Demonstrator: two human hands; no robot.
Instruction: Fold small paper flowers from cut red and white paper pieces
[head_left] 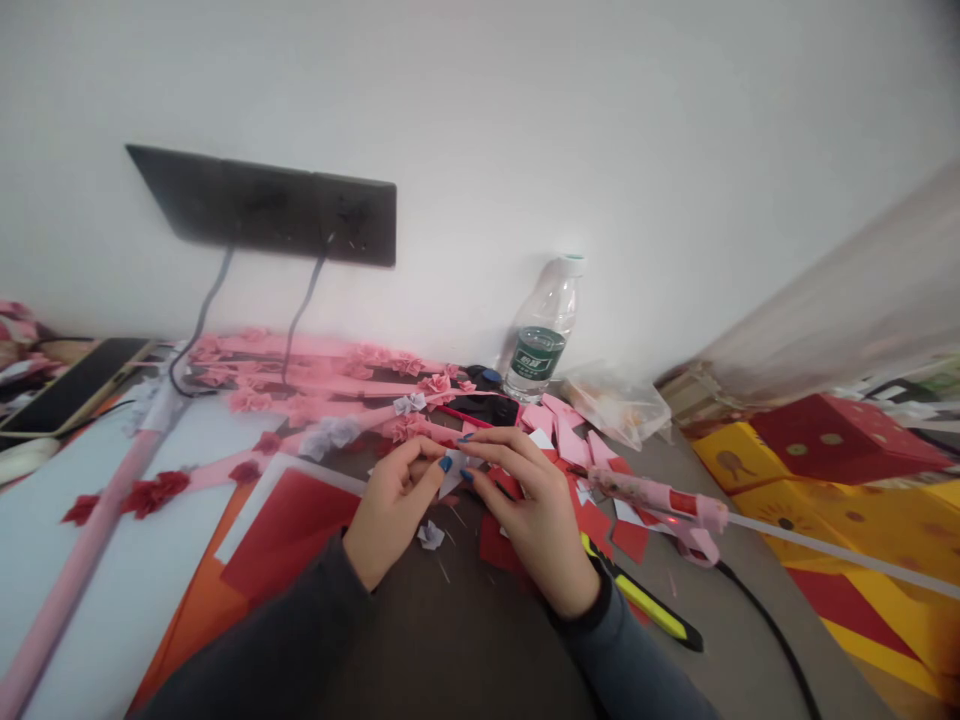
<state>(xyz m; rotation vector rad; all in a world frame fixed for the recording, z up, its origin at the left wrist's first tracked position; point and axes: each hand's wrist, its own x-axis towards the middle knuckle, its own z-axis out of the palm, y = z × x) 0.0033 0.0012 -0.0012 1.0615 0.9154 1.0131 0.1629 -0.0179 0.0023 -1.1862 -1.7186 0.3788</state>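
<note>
Between my fingertips is a small piece of white paper (451,472), partly covered by them. My left hand (401,500) pinches its left side with thumb and forefinger. From the right, my right hand (529,505) grips it with thumb and fingers close together. Just below, a small folded white paper flower (430,536) lies on the dark table. Behind my hands stretch pink paper-wrapped branches (337,383) with pink, red and white paper flowers along them. Red paper pieces (592,525) lie scattered beside my right hand.
A pink glue gun (660,500) and a yellow utility knife (652,605) lie to the right. A water bottle (541,335) stands by the wall near a plastic bag (626,405). At left are red sheets (289,530), a phone (75,385) and a pink pole (97,530). Yellow boxes (847,510) sit far right.
</note>
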